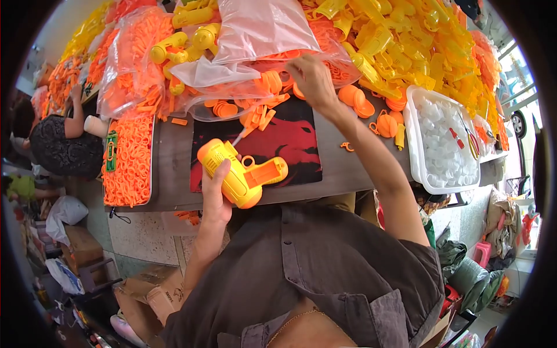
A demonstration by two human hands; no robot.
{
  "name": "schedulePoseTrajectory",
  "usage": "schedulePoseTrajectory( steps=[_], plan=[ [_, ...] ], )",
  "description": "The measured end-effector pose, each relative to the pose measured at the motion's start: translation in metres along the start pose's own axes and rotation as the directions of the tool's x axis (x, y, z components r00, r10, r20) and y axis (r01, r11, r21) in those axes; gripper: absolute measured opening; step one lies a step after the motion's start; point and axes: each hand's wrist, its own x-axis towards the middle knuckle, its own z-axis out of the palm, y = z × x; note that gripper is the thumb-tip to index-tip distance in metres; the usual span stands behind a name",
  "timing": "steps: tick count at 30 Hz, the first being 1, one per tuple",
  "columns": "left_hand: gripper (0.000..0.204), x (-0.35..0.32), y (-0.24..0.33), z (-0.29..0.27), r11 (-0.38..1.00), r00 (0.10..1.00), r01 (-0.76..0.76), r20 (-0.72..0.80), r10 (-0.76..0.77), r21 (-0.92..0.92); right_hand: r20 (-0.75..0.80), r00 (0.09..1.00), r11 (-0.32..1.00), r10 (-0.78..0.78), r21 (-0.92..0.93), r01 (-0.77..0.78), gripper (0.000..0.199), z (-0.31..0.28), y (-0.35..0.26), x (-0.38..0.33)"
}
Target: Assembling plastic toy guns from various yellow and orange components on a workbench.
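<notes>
My left hand is closed round a yellow hair-dryer-shaped plastic toy, held tilted over the near edge of the mat. Its handle shows an open orange compartment, and a small orange ring stands by the joint. My right hand reaches across to the far side, above the loose orange parts beside a clear plastic bag. Its fingers are curled together; anything between them is too small to make out. Orange pieces lie on the black and red mat, just beyond the toy.
A tray of small orange rings stands left, a white tub of clear caps right. Yellow shells pile up at the far right. Orange discs lie beyond my right forearm. Another person sits at far left.
</notes>
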Motion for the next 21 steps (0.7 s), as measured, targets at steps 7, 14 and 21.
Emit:
schedulePoseTrajectory(
  steps=[7,14,21],
  plan=[
    [0.044,-0.021,-0.005,-0.024,0.999,0.997,-0.012,-0.080,0.008,-0.043,0.132,0.963,0.882,-0.235,-0.388,0.268,0.018,0.047,0.043,0.052],
    [0.044,-0.020,-0.008,-0.029,0.999,0.996,-0.031,-0.087,0.029,-0.026,0.119,0.993,0.944,0.020,-0.330,0.021,0.015,0.062,0.032,0.060],
    [0.055,-0.022,-0.001,-0.016,0.998,0.997,-0.061,-0.044,0.060,-0.019,0.249,0.966,0.915,0.063,-0.402,0.044,0.016,0.031,0.024,0.047]
  ],
)
